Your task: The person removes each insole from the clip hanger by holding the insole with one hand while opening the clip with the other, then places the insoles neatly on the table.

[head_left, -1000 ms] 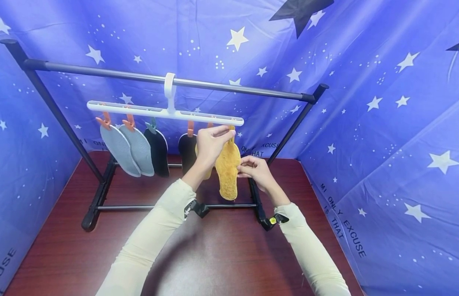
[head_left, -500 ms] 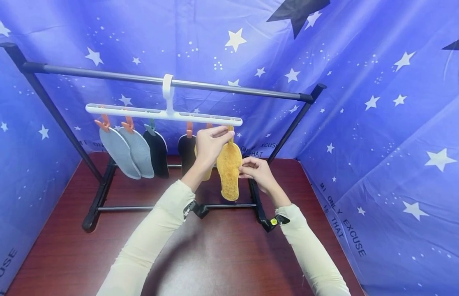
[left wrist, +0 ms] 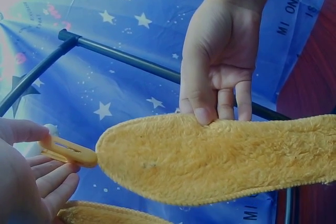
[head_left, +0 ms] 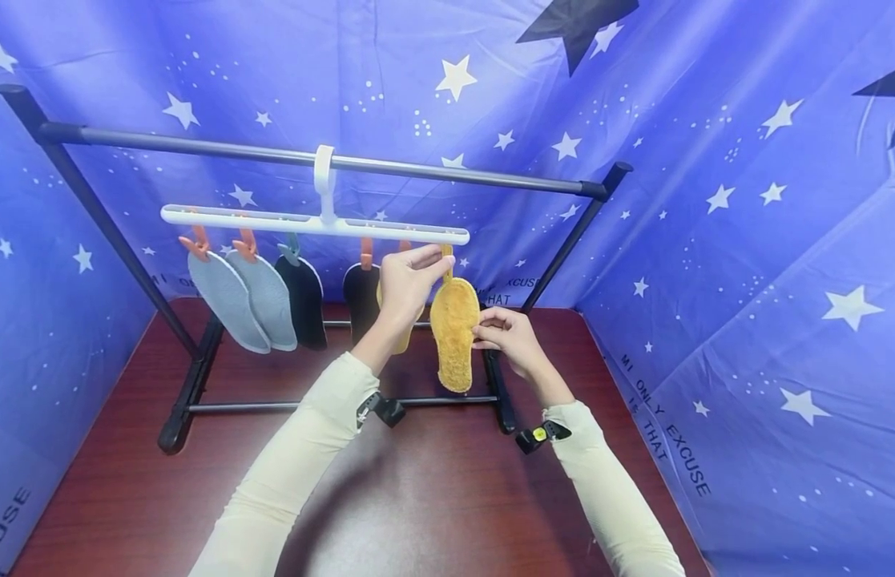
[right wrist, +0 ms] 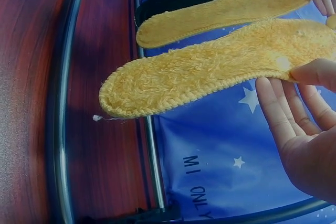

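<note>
In the head view a fuzzy yellow insole (head_left: pixel 456 332) hangs below the right end of a white clip hanger (head_left: pixel 397 229). My left hand (head_left: pixel 407 284) pinches the yellow clothespin (left wrist: pixel 71 150) above it between thumb and fingers. The pin's tip is right at the insole's rounded top edge in the left wrist view. My right hand (head_left: pixel 512 340) pinches the insole's side edge, thumb on the fuzzy face and fingers behind. A second yellow insole (right wrist: pixel 226 14) hangs beside it, mostly hidden by my left hand in the head view.
Two grey insoles (head_left: pixel 227 300) and black insoles (head_left: pixel 303 300) hang from orange and green clothespins to the left. The hanger hooks over a black metal rack (head_left: pixel 447 170) on a dark red table (head_left: pixel 418 497). Blue star-printed curtains (head_left: pixel 735 200) surround it.
The yellow insole has shifted slightly right with my right hand and turned to face me more. My left hand stays on the yellow clothespin. The head view has drifted slightly.
</note>
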`<act>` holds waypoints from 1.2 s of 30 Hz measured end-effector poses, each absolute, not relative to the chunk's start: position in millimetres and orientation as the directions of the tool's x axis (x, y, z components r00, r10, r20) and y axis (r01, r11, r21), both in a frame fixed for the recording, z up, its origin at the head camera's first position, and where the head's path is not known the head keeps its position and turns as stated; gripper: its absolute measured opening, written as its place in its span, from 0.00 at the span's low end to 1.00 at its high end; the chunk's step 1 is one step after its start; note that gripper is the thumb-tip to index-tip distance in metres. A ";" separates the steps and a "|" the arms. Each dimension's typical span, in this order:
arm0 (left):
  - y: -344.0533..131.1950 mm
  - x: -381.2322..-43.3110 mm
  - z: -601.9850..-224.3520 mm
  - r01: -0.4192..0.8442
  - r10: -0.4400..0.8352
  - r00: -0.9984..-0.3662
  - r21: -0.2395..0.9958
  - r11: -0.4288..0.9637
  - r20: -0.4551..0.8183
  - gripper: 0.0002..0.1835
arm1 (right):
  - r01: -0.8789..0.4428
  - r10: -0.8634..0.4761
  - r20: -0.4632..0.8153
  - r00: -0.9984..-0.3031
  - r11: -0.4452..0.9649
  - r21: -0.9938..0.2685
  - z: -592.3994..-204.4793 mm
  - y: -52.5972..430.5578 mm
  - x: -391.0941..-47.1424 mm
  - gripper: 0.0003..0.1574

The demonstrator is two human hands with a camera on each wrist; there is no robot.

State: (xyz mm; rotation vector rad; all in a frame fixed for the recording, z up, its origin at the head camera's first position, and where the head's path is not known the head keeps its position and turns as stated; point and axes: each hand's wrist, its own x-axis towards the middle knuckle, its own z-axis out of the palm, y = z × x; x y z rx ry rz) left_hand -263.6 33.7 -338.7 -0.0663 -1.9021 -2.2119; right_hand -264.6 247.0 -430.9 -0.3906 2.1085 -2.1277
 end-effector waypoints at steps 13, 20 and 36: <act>33.6 -258.7 -343.9 0.282 -0.108 -0.957 0.953 -0.114 0.270 0.18 | -0.113 -0.239 0.117 -0.964 -0.030 -0.993 -425.7 256.3 -261.9 0.14; 35.9 -258.6 -346.2 0.296 -0.100 -0.953 0.946 -0.132 0.285 0.19 | -0.149 -0.214 0.154 -0.964 -0.043 -0.988 -418.2 264.1 -260.8 0.17; 40.6 -252.3 -348.9 0.359 -0.129 -0.930 0.927 -0.108 0.345 0.18 | -0.195 -0.175 0.204 -0.963 -0.067 -0.978 -390.6 280.8 -248.2 0.17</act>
